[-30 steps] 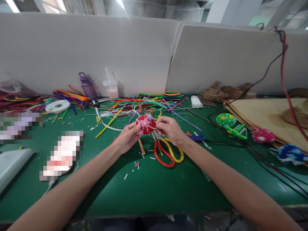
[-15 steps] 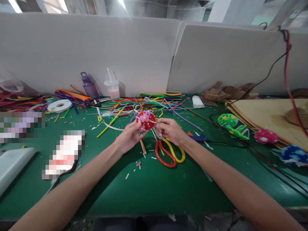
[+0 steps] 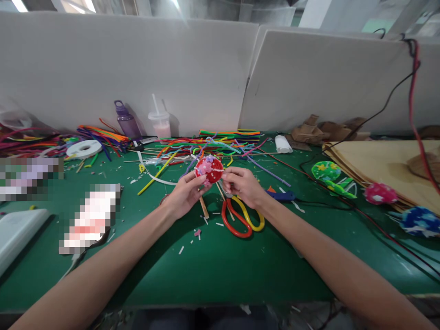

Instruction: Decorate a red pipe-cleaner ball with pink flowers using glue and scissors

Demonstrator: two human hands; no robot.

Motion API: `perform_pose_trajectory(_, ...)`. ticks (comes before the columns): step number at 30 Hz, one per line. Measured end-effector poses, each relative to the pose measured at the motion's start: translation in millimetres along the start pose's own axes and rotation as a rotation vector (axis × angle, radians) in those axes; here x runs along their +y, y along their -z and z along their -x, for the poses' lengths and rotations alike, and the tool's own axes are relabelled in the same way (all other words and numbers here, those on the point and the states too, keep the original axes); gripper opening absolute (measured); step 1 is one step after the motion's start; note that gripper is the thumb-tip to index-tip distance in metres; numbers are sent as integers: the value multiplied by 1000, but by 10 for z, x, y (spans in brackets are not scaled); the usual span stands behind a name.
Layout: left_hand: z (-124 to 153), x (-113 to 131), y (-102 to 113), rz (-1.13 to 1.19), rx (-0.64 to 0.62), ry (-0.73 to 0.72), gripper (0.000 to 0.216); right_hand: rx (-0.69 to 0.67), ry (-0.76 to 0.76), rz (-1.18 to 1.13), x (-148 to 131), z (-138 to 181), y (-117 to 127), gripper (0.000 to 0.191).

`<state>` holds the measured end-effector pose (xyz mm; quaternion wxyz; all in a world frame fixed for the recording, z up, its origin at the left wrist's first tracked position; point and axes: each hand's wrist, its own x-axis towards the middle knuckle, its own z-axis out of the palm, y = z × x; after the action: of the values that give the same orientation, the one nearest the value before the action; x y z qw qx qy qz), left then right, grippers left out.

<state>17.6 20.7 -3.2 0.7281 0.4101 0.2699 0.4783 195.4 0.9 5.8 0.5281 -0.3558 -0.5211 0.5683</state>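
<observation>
My left hand [image 3: 187, 195] is closed round the lower left of a round red craft piece [image 3: 216, 170], thumb on its front. Pink and lilac flowers [image 3: 206, 166] sit on the piece's left half. A string of small white beads [image 3: 217, 170] crosses its face towards the right rim. At that rim my right hand [image 3: 242, 184] pinches the string's end between thumb and forefinger; the other fingers are curled in. Below my right hand lie scissors with red and yellow handles [image 3: 236, 221], their blades mostly hidden. A wooden stick [image 3: 204, 208] lies beneath the piece.
Pipe cleaners [image 3: 209, 143] lie heaped behind my hands. A purple bottle [image 3: 128, 121] and a lidded cup [image 3: 161, 124] stand by the grey partition. White tape roll [image 3: 73, 150] and phone [image 3: 92, 215] are left; decorated pieces [image 3: 380, 194], brown paper [image 3: 360, 160] and a blue-handled tool [image 3: 282, 196] right.
The red piece is tipped slightly, and its bead string now runs straighter to my right fingers. Both hands stay nearly in place. The view has shifted a little.
</observation>
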Motion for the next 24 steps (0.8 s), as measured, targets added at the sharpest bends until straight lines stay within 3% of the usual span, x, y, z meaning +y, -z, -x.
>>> perform_pose_trajectory(14, 35, -51, -47, 36, 34, -43, 33, 199, 197, 98, 54, 3, -90, 5)
perform_pose_trajectory(19, 44, -30, -71, 57, 19, -46, 32, 193, 202, 51, 42, -9, -88, 5)
perform_pose_trajectory(24, 36, 18, -75, 113, -3, -15, 25, 60, 136, 15, 50, -33, -25, 9)
